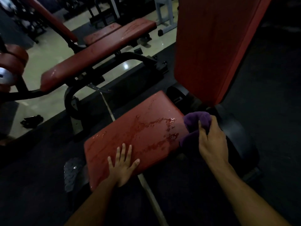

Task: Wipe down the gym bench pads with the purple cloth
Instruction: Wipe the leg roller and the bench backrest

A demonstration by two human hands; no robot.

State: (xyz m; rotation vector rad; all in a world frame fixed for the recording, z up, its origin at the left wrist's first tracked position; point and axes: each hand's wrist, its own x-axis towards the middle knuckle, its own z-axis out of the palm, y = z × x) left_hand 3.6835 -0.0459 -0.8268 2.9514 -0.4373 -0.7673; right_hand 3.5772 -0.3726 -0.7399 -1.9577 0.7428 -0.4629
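The left hand [122, 167] lay flat and open on the wet red seat [130, 132]. The right hand [211, 139] squeezed the purple cloth [196, 123] at the seat's right edge. The flat hand could slip on the water, and wiping could push drips onto the floor.

The wet red vinyl seat pad [138, 132] is open across its middle and far end. The left hand [123, 165] lies flat on its near edge. The upright red padded backrest [211, 46] blocks the far right side.
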